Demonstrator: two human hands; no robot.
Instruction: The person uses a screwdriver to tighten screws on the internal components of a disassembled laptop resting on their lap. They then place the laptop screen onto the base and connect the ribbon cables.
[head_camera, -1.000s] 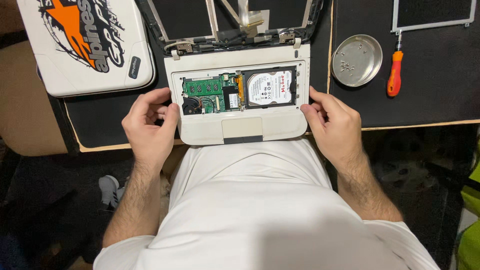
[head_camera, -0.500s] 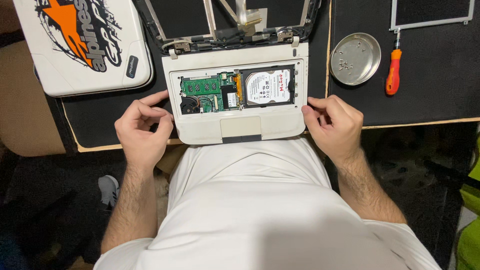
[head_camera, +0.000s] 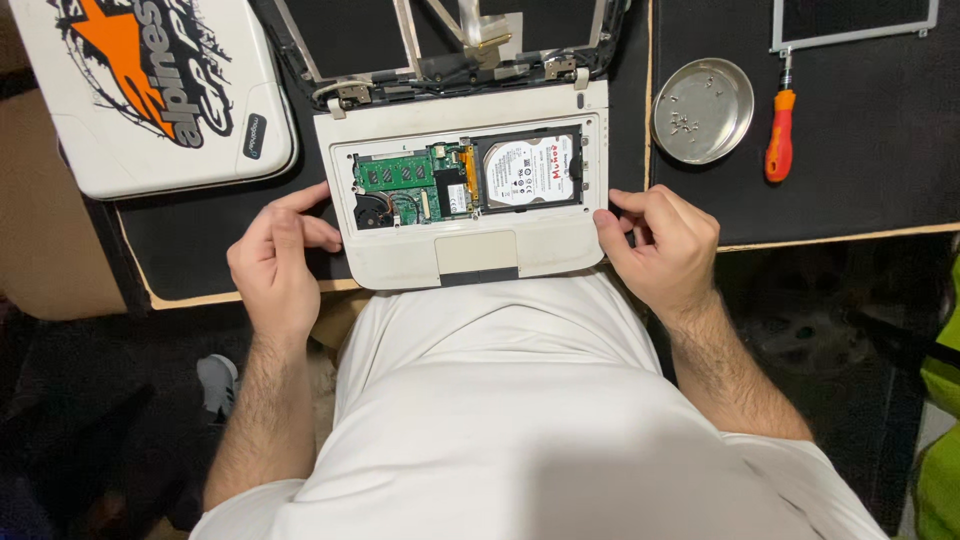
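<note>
Our tabletop (head_camera: 880, 150) carries the opened white laptop (head_camera: 470, 255), which lies between our hands with its near edge at the tabletop's rim. Its keyboard cover is already off: green board (head_camera: 395, 175), small fan (head_camera: 372, 212) and silver drive (head_camera: 527, 172) lie bare and still seated. Our left hand (head_camera: 275, 262) rests loosely curled at its left edge, thumb and forefinger touching the casing. Our right hand (head_camera: 660, 245) is curled against the right edge, gripping nothing. Beyond the right hand sit a dish (head_camera: 702, 110) with loose screws and a screwdriver (head_camera: 779, 140).
</note>
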